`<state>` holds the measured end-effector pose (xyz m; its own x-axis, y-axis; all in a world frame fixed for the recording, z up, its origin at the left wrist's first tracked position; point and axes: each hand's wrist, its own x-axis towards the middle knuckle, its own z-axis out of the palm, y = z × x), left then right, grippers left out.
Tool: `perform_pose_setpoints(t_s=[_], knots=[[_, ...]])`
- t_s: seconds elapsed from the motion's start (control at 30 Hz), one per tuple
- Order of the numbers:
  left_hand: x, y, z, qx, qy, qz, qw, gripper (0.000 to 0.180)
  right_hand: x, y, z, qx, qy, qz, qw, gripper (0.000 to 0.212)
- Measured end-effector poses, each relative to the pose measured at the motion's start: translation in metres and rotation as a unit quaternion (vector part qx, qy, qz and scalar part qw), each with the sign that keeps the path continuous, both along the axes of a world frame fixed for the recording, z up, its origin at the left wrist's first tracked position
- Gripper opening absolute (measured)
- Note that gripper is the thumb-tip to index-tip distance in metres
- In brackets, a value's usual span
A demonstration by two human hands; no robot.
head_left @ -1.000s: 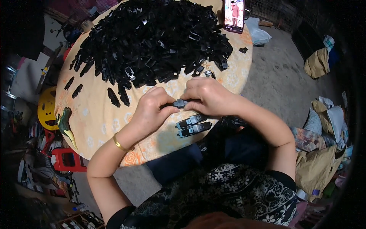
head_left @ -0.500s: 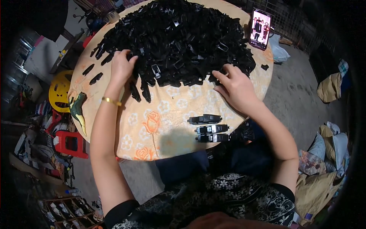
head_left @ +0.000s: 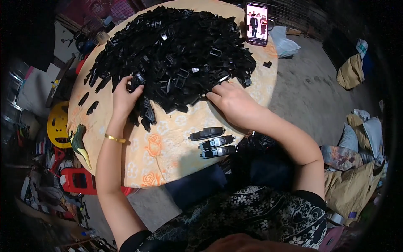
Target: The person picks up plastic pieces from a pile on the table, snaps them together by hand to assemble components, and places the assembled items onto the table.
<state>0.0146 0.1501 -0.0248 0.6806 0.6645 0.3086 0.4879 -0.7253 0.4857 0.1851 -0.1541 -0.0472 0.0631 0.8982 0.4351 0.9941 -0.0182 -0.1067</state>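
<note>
A big heap of black plastic parts (head_left: 176, 54), some shaped like clips, covers the far half of the table. My left hand (head_left: 125, 97) is at the heap's near left edge, with a black plastic part (head_left: 138, 80) pinched between thumb and fingers. At the near right edge, my right hand (head_left: 233, 104) has its fingers curled down into the heap; whatever they hold is hidden. Three longer assembled black clips (head_left: 217, 152) lie side by side near the table's front edge, below my right hand.
A phone (head_left: 256, 24) showing a picture stands at the table's far right. On the left of the yellow flowered tablecloth (head_left: 138, 166) lie a green-and-yellow curved object (head_left: 79, 145) and two loose black pieces (head_left: 92, 107). A red stool (head_left: 77, 181) and bags (head_left: 352, 180) stand on the floor.
The view has shifted, so the table appears further left. My left hand has picked up a black plastic part from the heap. My right hand's fingers have closed in at the heap's edge.
</note>
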Motion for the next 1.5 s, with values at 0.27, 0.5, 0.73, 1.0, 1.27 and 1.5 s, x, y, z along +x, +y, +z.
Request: perform_pose_setpoints(t_s=[0.27,0.5,0.73,1.0,1.27,1.5], knots=[[0.010,-0.077,0.017,0.216,-0.082,-0.085,0.969,0.044,-0.002,-0.006,0.012,0.023,-0.110,0.006,0.994,0.026],[-0.006,-0.161,0.024,0.196,-0.018,-0.308,0.931,0.047,-0.005,-0.016,0.007,-0.014,-0.022,0.031,0.999,0.023],[-0.003,-0.164,0.017,0.054,0.004,-0.346,0.937,0.058,0.000,-0.017,0.012,-0.023,0.017,-0.016,0.999,0.017],[-0.017,-0.155,0.022,-0.018,0.032,-0.292,0.956,0.040,-0.015,-0.024,0.026,0.002,0.179,0.065,0.982,0.024],[-0.028,-0.162,0.024,0.109,0.059,-0.330,0.936,0.027,-0.019,-0.032,0.037,-0.171,0.310,0.144,0.924,0.027],[-0.024,-0.181,0.006,0.111,0.010,-0.365,0.924,0.020,-0.004,-0.044,0.039,-0.207,0.304,0.219,0.904,0.024]])
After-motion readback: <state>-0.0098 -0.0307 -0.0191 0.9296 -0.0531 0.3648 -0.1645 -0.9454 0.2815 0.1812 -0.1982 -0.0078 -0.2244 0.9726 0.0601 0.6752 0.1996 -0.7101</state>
